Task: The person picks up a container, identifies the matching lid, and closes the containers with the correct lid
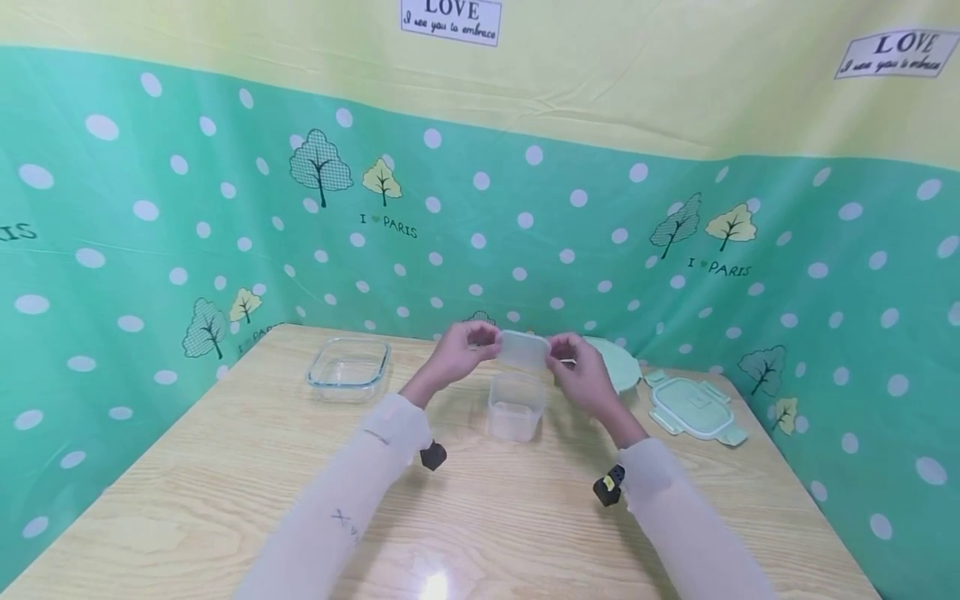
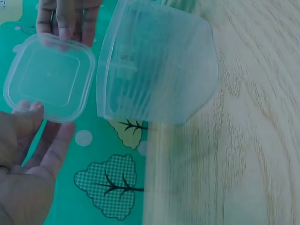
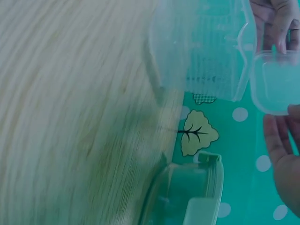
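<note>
A small translucent square lid (image 1: 525,350) is held up between both hands, tilted, above and just behind a clear plastic container (image 1: 515,427). My left hand (image 1: 461,350) pinches its left edge. At the opposite edge, my right hand (image 1: 579,372) pinches it with thumb and fingers. The left wrist view shows the lid (image 2: 49,79) with its rounded corners and raised rim, apart from the ribbed container (image 2: 159,61). In the right wrist view the lid (image 3: 276,82) is partly cut off by the frame edge.
A clear glass container (image 1: 348,385) without a lid stands at the back left. Behind my right hand is a container with a pale green lid (image 1: 617,365). A pale green lid with side clips (image 1: 693,407) lies at the right. A patterned curtain (image 1: 480,200) hangs behind the table.
</note>
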The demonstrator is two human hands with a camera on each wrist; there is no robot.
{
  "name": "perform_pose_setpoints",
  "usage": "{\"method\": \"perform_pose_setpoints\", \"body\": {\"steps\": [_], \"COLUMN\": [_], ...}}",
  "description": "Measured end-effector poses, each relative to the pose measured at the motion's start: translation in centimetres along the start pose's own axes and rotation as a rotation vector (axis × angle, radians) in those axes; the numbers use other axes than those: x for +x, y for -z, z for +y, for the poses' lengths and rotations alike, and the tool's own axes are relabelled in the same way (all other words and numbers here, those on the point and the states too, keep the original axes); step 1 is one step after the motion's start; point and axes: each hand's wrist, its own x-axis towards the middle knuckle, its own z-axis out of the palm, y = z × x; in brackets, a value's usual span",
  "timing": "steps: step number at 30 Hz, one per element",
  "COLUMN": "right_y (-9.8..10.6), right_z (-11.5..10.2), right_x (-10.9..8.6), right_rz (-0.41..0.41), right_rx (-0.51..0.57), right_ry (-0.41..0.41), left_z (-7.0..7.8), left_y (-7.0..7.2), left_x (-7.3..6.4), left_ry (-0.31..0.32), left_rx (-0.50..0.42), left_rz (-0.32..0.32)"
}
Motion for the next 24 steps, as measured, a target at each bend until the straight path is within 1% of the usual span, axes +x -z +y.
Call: {"method": "perform_pose_setpoints", "body": {"steps": [2, 5, 9, 12, 15, 18, 21, 24], "right_y": [0.1, 0.3, 0.5, 0.7, 0.8, 0.8, 0.7, 0.7], "right_z": [0.1, 0.3, 0.6, 1.0, 1.3, 1.5, 1.5, 1.6], "right_x": [-0.1, -0.3, -0.6, -0.8, -1.0, -1.1, -1.3, -1.3], "right_rz": [-0.010, -0.037, -0.079, -0.092, -0.101, -0.118, -0.129, -0.138], "right_rx": [-0.030, -0.072, -0.146, -0.251, -0.386, -0.489, -0.526, -0.553], "right_ry": [0.048, 0.147, 0.314, 0.446, 0.557, 0.642, 0.698, 0.724], "left_z": [0.0, -0.1, 0.0, 0.0, 0.0, -0.1, -0.3, -0.4], "left_y": [0.3, 0.6, 0.9, 1.0, 0.9, 0.7, 0.6, 0.5], "left_x": [0.0, -0.2, -0.4, -0.5, -0.6, -0.8, -1.0, -1.2], "left_ry": [-0.032, -0.062, -0.075, -0.085, -0.108, -0.154, -0.207, -0.271], "left_rx": [0.019, -0.007, -0.057, -0.058, -0.026, 0.040, 0.108, 0.165], "left_rz": [-0.025, -0.073, -0.142, -0.181, -0.209, -0.211, -0.207, -0.201]}}
